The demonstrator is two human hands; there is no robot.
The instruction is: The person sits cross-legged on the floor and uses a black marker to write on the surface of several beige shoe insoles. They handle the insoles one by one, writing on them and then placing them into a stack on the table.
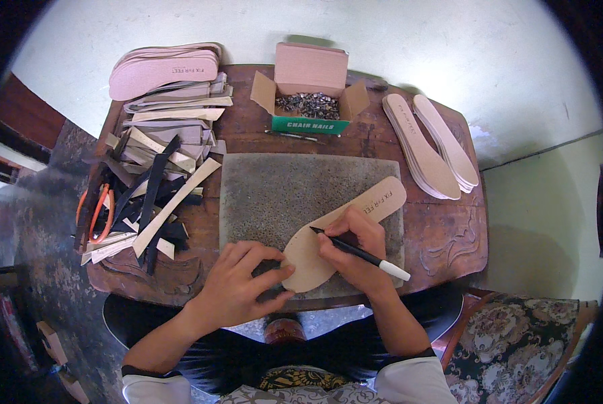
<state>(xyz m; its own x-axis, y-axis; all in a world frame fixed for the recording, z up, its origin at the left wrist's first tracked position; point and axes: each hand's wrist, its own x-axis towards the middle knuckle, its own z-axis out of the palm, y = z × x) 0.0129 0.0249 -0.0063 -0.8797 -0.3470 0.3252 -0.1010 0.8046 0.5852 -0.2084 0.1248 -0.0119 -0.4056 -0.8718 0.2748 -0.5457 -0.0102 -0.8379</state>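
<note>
A beige insole lies slanted across a grey, pitted slab, its wide toe end toward me on the left. My right hand grips a black marker with a white end. The marker's tip meets the insole's surface in the wide forefoot part. At the toe end, my left hand has its thumb and fingers curled around the insole's edge, holding it against the slab. Small dark marks show near the insole's upper edge.
Pink insoles are piled far left above stacked strips. Orange-handled scissors lie among black and cream offcuts. An opened green box of metal nails stands at the back. More insoles lie right; a flowered chair is nearby.
</note>
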